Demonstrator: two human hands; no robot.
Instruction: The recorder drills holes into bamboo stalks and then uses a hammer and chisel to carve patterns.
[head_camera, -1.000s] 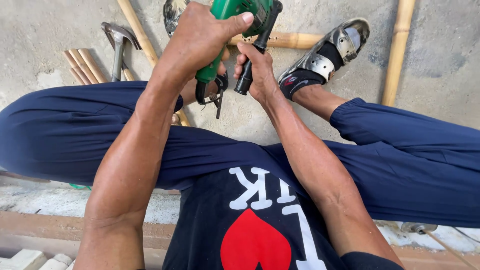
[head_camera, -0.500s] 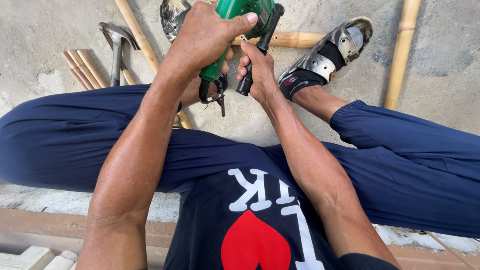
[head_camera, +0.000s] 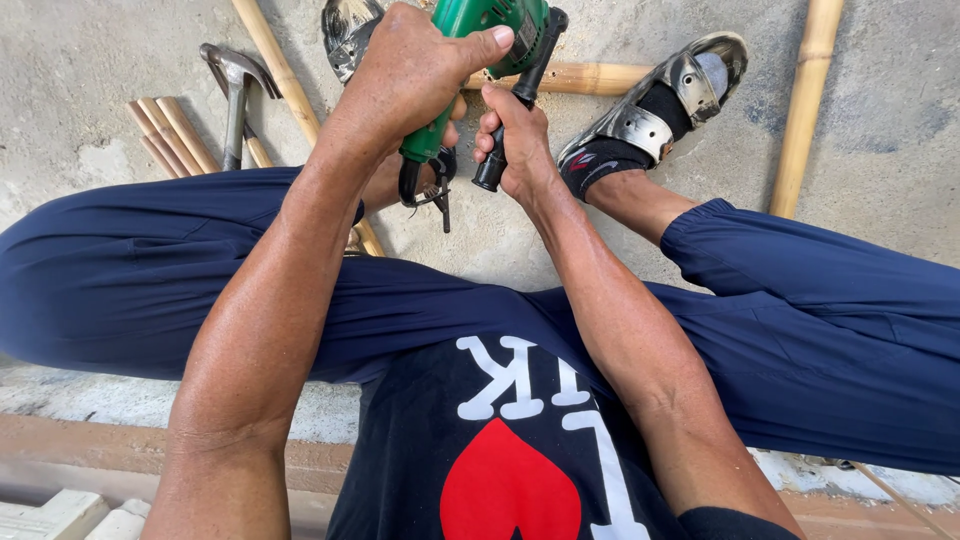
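Observation:
My left hand is wrapped around the main grip of a green power drill at the top centre. My right hand clasps the drill's black side handle. The drill's front end is cut off by the top edge. It is held over a horizontal bamboo pole that lies on the concrete between my feet. My right foot in a grey sandal rests beside that pole. My left foot's sandal shows partly behind my left hand.
A long bamboo pole runs diagonally under my left arm. Another bamboo pole stands at the right. A hammer and several short bamboo sticks lie on the concrete at the left. Boards run along the bottom.
Both hands and the drill have shifted slightly upward and right in view. The grip is the same.

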